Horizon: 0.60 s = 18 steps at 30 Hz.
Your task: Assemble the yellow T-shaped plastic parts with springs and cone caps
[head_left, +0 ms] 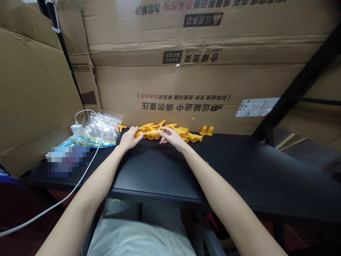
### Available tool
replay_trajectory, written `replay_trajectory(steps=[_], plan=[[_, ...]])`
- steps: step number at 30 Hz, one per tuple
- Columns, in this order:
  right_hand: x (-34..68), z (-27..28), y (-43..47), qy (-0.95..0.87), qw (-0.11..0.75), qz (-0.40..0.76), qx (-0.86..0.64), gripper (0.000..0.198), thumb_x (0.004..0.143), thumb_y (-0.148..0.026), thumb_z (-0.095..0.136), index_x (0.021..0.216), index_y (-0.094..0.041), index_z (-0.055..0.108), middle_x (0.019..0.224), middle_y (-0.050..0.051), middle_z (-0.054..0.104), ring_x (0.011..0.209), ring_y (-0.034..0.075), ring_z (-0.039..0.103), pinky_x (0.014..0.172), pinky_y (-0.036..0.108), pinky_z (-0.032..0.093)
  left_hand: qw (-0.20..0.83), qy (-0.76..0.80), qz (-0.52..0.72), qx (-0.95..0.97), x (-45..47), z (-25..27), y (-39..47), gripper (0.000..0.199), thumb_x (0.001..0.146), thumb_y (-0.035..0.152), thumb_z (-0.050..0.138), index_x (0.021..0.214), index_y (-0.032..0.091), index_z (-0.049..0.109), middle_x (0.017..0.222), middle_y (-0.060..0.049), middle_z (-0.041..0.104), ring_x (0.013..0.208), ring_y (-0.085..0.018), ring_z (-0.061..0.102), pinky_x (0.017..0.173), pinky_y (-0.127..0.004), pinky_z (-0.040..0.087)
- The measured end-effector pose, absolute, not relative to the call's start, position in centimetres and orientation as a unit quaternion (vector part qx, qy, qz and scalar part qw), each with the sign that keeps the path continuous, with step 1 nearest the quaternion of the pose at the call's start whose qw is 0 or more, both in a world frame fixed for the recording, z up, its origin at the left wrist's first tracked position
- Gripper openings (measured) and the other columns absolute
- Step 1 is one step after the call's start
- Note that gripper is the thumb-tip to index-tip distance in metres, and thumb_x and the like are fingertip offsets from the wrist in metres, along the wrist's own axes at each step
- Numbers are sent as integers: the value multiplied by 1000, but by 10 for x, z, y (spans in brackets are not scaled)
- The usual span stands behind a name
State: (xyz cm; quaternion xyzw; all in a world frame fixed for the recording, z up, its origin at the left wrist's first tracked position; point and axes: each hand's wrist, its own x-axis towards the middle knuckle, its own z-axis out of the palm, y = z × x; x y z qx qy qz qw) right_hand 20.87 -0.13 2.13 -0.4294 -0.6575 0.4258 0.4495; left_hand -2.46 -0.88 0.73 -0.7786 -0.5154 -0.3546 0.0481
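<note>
Near the back of the black table, both my hands are on one yellow plastic piece (151, 133), a stem with a wider left end. My left hand (130, 138) closes its fingers around the wider end. At the narrower end, my right hand (172, 138) pinches with thumb and fingers. Just behind and to the right lies a pile of similar yellow plastic parts (183, 133), some with flared, cup-like ends; my hands partly cover it. Two yellow cup-shaped pieces (206, 130) stand upright right of the pile. A yellow T-shaped handle (122, 127) with a dark spiral tip lies left of my left hand.
The black table (157, 170) backs onto a large printed cardboard sheet (170, 80). On the left are a clear plastic bag (102, 126), a colourful packet (92, 141) and a white charger (77, 128), whose white cable (90, 165) hangs over the front edge. A black frame post (295, 83) rises at right.
</note>
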Motion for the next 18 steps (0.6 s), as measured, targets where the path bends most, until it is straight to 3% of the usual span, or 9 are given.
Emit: replay_trajectory(steps=[5, 13, 18], plan=[[208, 21, -1, -651, 451, 431, -433, 31, 83, -37, 67, 105, -15, 61, 76, 5, 72, 49, 11, 64, 49, 20, 46, 47, -510, -362, -779, -25, 7, -8, 29, 90, 47, 48, 101, 23, 59, 96, -4, 60, 86, -19, 61, 79, -31, 47], [205, 20, -1, -650, 446, 430, -440, 45, 81, -60, 62, 75, -16, 58, 63, 6, 69, 45, 12, 61, 49, 22, 45, 46, -490, -380, -783, -24, 5, -8, 27, 89, 45, 51, 100, 22, 59, 95, -4, 59, 87, -18, 60, 79, -30, 47], [206, 21, -1, -652, 428, 438, -446, 44, 85, -59, 58, 74, -16, 56, 64, 7, 69, 44, 10, 60, 46, 21, 43, 48, -473, -392, -787, -25, 4, -5, 25, 90, 43, 49, 99, 21, 59, 92, -3, 58, 83, -17, 59, 79, -29, 46]])
